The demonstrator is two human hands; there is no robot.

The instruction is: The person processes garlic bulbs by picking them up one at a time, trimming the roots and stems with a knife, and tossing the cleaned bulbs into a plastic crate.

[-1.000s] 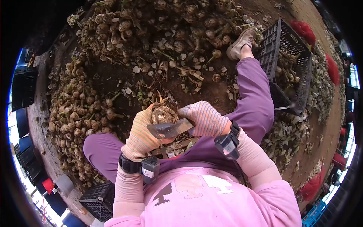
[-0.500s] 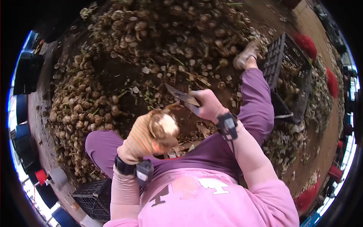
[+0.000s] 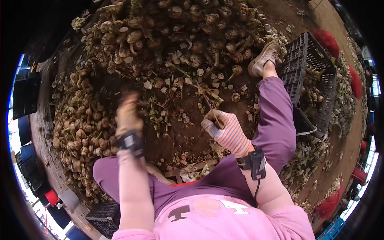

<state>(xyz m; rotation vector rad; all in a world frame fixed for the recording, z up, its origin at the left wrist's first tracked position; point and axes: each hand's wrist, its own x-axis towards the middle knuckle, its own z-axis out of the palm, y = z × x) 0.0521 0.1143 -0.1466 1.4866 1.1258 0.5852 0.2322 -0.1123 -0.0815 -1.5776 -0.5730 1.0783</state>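
My right hand (image 3: 230, 134), in a striped work glove, is closed around a knife (image 3: 211, 107). The thin blade points up and to the left, and the handle is hidden in the fist. My left hand (image 3: 129, 114) is gloved too and reaches forward beside the left heap of bulbs (image 3: 86, 124). Motion smears its fingers, so I cannot make out whether they hold anything. Between the hands, cut stems and pale scraps (image 3: 158, 120) litter the dark ground.
A larger heap of brown bulbs with stems (image 3: 168, 32) spreads ahead. On the right, a tilted black crate (image 3: 298, 60) holds some bulbs beside my outstretched leg (image 3: 274, 108). Another black crate (image 3: 105, 218) stands low on the left. Leafy waste (image 3: 344, 116) lies beyond the right crate.
My left hand has swung forward and left, away from the knife; the bulb it held is no longer clearly visible. My right hand has moved slightly down and right, turning the blade more upright.
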